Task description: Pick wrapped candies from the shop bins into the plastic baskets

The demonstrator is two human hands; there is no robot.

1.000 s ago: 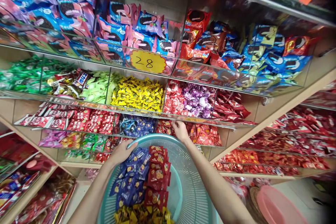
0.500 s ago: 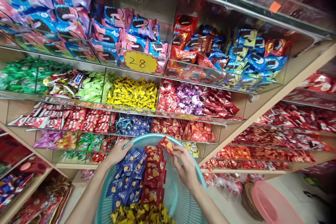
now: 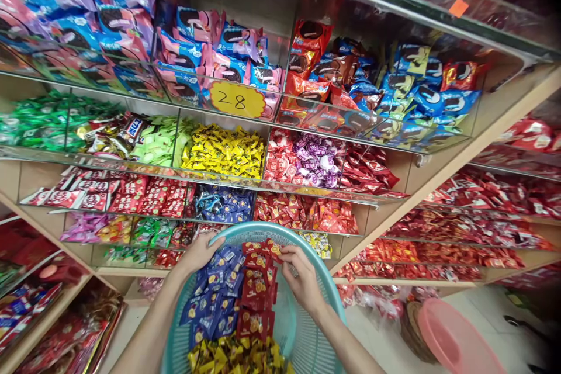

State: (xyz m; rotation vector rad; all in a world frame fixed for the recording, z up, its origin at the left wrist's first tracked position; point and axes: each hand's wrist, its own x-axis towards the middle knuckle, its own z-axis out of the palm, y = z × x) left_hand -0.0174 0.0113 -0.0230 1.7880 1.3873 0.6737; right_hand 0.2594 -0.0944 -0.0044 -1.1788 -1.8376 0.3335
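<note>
A teal plastic basket (image 3: pixel 326 304) sits close below me, filled with blue, red and yellow wrapped sweets. My left hand (image 3: pixel 199 252) grips the basket's far left rim, fingers curled over the edge. My right hand (image 3: pixel 300 277) is inside the basket, its fingers pinched on a red sweet packet (image 3: pixel 272 249) at the top of the red row (image 3: pixel 254 298). Blue packets (image 3: pixel 214 295) lie to the left of that row, and yellow ones (image 3: pixel 232 356) lie nearest me.
Slanted glass-fronted shelves (image 3: pixel 307 187) rise ahead, full of sweets and biscuit packs. A yellow price tag reading 28 (image 3: pixel 236 99) hangs on the upper shelf. A pink round lid or basin (image 3: pixel 451 342) lies on the floor at lower right.
My right hand has come back from the red sweets on the shelf with a red packet and lowered it onto the red row in the basket. My left hand stays on the rim.
</note>
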